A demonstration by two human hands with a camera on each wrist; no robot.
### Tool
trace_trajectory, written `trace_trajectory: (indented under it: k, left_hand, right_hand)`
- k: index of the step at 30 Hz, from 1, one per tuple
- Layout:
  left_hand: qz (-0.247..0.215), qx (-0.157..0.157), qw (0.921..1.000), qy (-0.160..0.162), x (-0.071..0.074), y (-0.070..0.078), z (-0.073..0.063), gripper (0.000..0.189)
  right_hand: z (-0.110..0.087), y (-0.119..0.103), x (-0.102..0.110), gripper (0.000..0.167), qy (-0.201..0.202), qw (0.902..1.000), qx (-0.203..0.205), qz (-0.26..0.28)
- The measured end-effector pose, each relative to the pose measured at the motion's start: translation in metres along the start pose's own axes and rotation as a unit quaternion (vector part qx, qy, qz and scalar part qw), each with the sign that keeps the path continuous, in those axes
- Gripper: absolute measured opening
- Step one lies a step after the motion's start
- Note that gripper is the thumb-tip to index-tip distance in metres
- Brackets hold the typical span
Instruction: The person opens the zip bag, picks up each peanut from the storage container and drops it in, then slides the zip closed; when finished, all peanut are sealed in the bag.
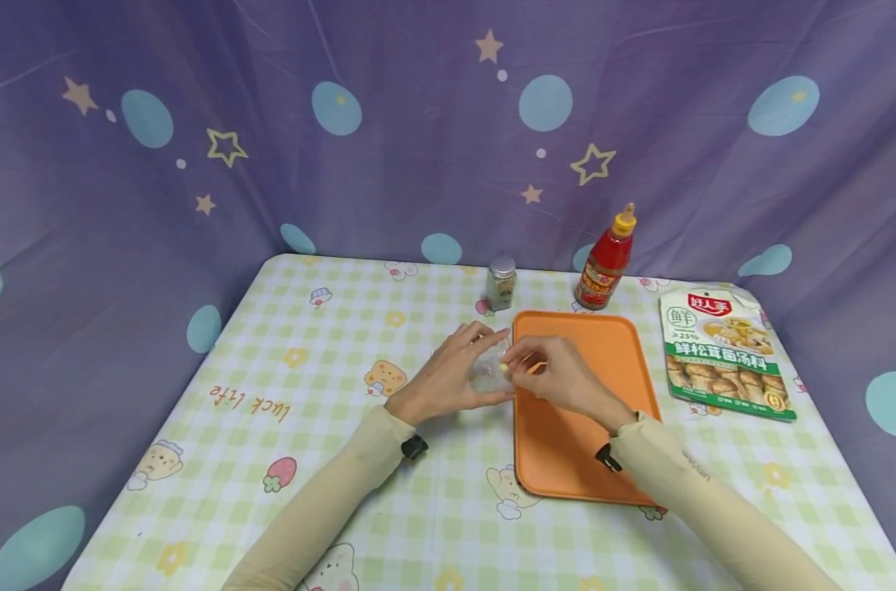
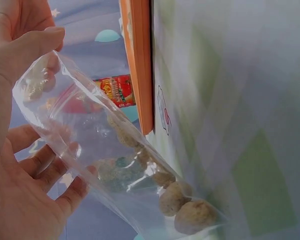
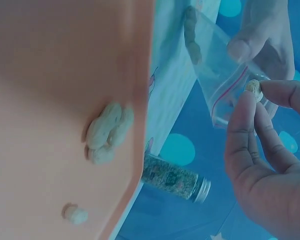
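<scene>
A clear zip bag (image 2: 97, 145) with a red seal line is held by my left hand (image 1: 448, 373), thumb on one side of its mouth and fingers on the other. Several peanuts in their shells (image 2: 195, 216) lie along its bottom. My right hand (image 1: 558, 373) pinches a peanut (image 3: 253, 89) between thumb and fingertips, right at the bag's mouth. Below and beside that hand is an orange tray (image 1: 588, 460). More peanuts (image 3: 105, 130) lie on the tray, a few bunched near its rim and a small one (image 3: 76, 215) apart.
Behind the tray stand a spice jar (image 1: 502, 283) with a metal lid and a red sauce bottle (image 1: 605, 263) with a yellow cap. A white and green soup mix pouch (image 1: 724, 353) lies right of the tray. A checked cloth (image 1: 329, 328) covers the table.
</scene>
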State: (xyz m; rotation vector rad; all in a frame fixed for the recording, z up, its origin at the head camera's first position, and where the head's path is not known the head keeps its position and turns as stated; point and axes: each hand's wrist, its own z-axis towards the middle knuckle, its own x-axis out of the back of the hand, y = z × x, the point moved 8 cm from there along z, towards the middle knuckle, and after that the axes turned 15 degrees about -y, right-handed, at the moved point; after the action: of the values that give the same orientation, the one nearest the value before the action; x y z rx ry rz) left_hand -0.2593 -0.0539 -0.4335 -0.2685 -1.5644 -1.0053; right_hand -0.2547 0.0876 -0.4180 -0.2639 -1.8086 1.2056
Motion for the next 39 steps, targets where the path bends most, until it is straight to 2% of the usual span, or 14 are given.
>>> trace_trajectory:
  k: [9,16,20,28,39]
  left_hand:
    - [-0.005,-0.006,1.0,0.005,0.002,0.002,0.0,0.09]
    - [0.003,-0.007,1.0,0.006,0.002,0.002,0.001,0.092]
    - [0.006,-0.005,0.9999,0.008,0.002,0.002,0.001,0.092]
    - [0.003,-0.001,1.0,0.003,0.002,0.001,0.001,0.093]
    - [-0.002,0.003,1.0,-0.006,0.001,0.001,-0.001,0.095]
  right_hand:
    - [-0.001,-0.004,-0.003,0.015,-0.006,0.9999,0.008,-0.007]
    - [-0.006,0.0,0.0,0.017,-0.008,0.9999,-0.005,0.012]
    - [-0.01,0.008,0.004,0.017,-0.005,0.9997,-0.01,0.023]
    - [-0.024,0.027,0.026,0.013,0.032,0.9984,-0.036,-0.03]
    - [-0.041,0.063,0.05,0.016,0.055,0.9933,-0.071,-0.074]
